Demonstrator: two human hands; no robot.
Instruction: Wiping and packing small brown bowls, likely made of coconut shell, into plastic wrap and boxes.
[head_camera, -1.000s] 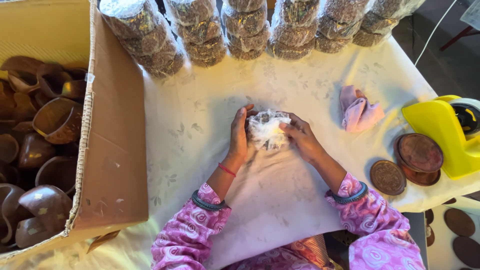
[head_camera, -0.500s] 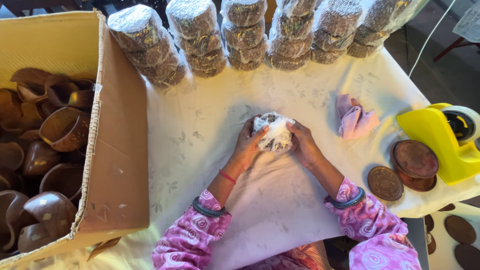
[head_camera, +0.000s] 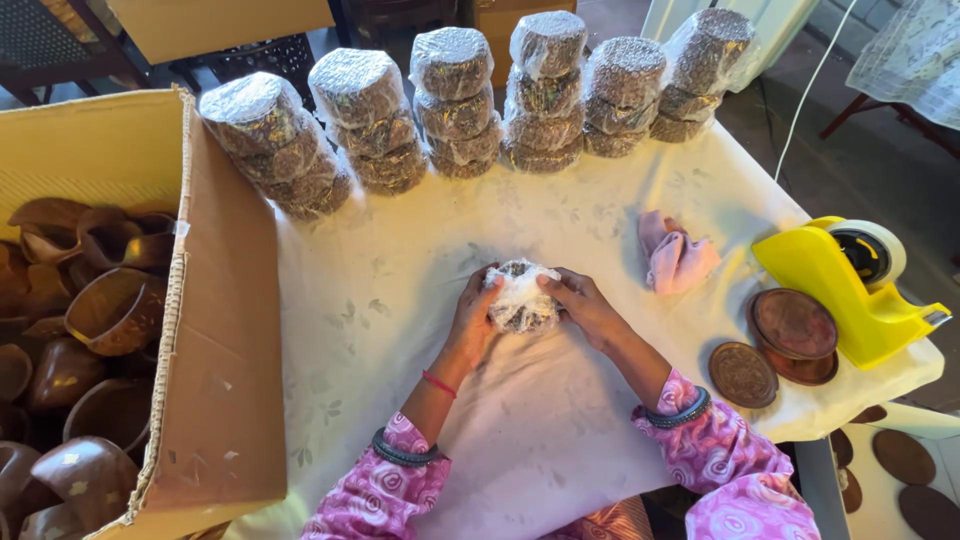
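Pressing a bubble-wrapped bundle (head_camera: 520, 298) on the worktop (head_camera: 400, 290), the left hand (head_camera: 475, 320) and right hand (head_camera: 585, 305) are each keeping a closed grip around it.

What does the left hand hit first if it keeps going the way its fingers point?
The left hand already cups the film-wrapped bundle, so that comes first. Past it, probably bare tablecloth, then the wrapped stacks at the far edge; depth is unclear.

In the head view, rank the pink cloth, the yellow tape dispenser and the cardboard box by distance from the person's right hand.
From the right hand:
1. Pink cloth, just beyond it to the right.
2. Yellow tape dispenser, at the table's right edge.
3. Cardboard box, far left, past the left hand.
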